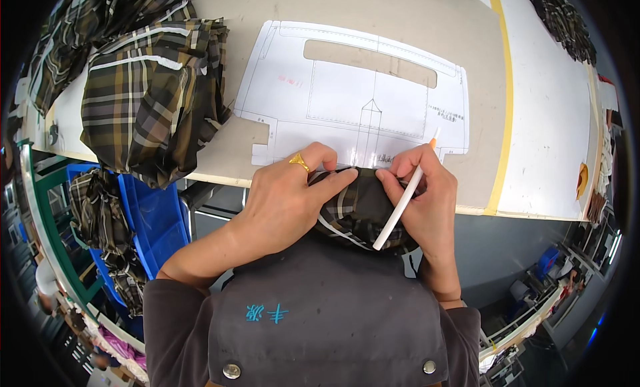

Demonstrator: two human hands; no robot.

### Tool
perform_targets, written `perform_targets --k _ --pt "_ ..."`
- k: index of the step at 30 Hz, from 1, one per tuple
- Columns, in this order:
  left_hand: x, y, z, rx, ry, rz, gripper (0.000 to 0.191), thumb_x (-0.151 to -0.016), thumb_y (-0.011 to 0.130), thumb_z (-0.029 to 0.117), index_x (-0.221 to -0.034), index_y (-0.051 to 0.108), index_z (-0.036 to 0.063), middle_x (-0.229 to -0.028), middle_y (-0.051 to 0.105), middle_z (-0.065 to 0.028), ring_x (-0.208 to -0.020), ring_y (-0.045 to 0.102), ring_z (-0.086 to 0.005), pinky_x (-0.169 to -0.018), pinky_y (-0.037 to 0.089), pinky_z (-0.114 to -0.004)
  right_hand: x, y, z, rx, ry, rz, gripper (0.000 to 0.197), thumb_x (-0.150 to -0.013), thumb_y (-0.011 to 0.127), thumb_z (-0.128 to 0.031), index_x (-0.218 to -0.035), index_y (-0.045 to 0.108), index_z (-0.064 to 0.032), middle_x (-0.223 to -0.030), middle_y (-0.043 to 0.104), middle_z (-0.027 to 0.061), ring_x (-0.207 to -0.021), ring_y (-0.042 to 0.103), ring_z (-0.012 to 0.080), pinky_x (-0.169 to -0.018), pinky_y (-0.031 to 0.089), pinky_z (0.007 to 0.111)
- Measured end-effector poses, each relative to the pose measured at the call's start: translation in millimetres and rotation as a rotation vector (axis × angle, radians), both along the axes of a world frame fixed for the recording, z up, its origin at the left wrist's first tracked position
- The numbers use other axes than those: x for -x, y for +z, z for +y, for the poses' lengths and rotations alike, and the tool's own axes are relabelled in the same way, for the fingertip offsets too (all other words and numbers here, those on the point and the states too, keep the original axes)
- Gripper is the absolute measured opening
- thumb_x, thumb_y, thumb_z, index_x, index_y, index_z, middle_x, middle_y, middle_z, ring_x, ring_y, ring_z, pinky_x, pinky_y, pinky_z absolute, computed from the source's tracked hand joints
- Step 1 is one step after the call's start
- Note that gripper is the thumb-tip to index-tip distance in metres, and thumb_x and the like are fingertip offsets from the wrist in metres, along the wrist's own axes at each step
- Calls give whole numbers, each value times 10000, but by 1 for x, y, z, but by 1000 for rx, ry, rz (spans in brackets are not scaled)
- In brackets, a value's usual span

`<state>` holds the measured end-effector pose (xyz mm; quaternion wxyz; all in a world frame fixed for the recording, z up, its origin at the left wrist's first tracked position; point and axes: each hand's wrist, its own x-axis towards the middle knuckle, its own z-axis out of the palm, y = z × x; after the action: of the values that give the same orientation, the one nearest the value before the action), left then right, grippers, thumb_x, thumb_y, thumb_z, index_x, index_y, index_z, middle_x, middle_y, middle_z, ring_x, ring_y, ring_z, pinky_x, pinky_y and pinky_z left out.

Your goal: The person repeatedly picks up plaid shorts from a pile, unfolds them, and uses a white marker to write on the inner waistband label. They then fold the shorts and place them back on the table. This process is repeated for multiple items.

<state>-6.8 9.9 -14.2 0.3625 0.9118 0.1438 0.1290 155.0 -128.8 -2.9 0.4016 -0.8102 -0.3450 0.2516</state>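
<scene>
A piece of dark plaid fabric [367, 199] hangs over the table's near edge, its top edge lying on the lower part of a white paper pattern [340, 94]. My left hand [292, 199], with a gold ring on one finger, grips the fabric's upper left part, its thumb and fingertip near the pattern. My right hand [427, 197] pinches the fabric's upper right edge between thumb and finger. The same hand also holds a white marking pen [400, 207], which slants across the palm. The pattern bears drawn lines, dashed lines, handwriting and a long cut-out slot.
Plaid fabric pieces with white strips [145, 97] are heaped at the table's left. A blue bin [155, 222] with more plaid fabric stands below them. Yellow tape [506, 102] crosses the table [485, 172] at right. Another dark fabric bundle [562, 24] lies at the far right.
</scene>
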Motion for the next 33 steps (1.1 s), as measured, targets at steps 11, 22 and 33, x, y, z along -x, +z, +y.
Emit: perform_targets --k 11,22,33 --pt "-4 1 0 -4 -3 -10 459 -713 635 -115 -1085 746 129 -956 573 -41 -608 545 -174 -550 474 -298 -5 -1 -1 7 20 -13 265 -765 786 -35 -811 527 -65 -649 545 23 -513 491 143 -497 411 275" --pt "-11 14 -6 -304 -143 -31 379 -708 652 -46 -1082 690 -1 -1031 560 -101 -813 570 -231 -634 504 -306 -7 5 2 84 53 -12 267 -773 775 -40 -830 516 -69 -666 559 32 -538 533 179 -524 439 289" --pt "-8 21 0 -312 -317 86 526 -675 627 20 -1196 619 -53 -1079 524 -104 -894 597 -221 -690 528 -309 -7 6 3 69 80 -28 269 -770 768 -16 -842 514 -70 -684 562 22 -556 553 175 -521 448 293"
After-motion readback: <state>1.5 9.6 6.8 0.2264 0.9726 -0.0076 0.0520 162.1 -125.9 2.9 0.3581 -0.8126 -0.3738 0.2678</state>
